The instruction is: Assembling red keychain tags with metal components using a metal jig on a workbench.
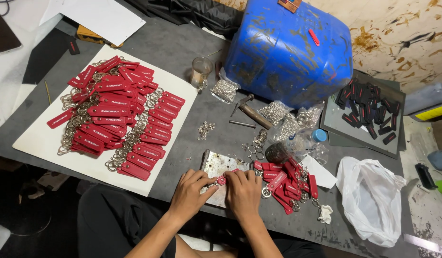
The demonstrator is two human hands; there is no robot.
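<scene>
**A:** Where does the red key tag [221, 180] lie relative to the grip?

**B:** It sits between the two hands, over the scuffed metal plate [216, 166] on the grey surface [183, 52]. The left hand [191, 190] closes its fingertips on the tag's left end, where a small metal ring shows. The right hand [243, 190] pinches the other end, its fingers curled down tight.

**A:** And which way does the tag point?

**B:** Its long axis runs roughly left to right, tilted a little, with the right end higher in the view and the ring end lower toward the left hand.

**A:** What lies around them?

**B:** Just right of the right hand is a loose heap of red key tags [288, 184] with rings. Far to the left, a bigger pile of finished red tags [116, 114] rests on a white board [44, 141]. A hammer [252, 111] lies beyond the plate, near a blue drum [288, 48], and black tags [369, 110] sit on a grey tray [335, 125] to the right.
</scene>
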